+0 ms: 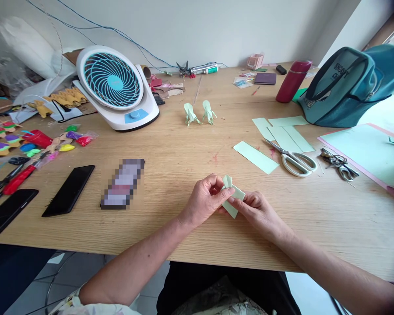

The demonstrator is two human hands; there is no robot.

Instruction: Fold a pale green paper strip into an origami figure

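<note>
A partly folded piece of pale green paper (230, 210) is pinched between both hands above the front of the table. My left hand (207, 194) grips its upper left part, thumb on top. From the other side my right hand (258, 210) presses the paper with its thumb, fingers curled beneath. A narrow folded tip sticks up above my left thumb. Parts of the paper are hidden behind the fingers. Beyond the hands stand two folded green paper figures (190, 113). To the right lie a single green paper strip (256, 157), more strips (287, 138) and white-handled scissors (298, 164).
A white fan (114, 83) stands at the back left. Phones (68, 190) lie at the left, near coloured clay pieces (36, 142). Keys (339, 164), a red bottle (292, 81) and a teal bag (344, 87) are at the right, beside large green sheets (374, 153).
</note>
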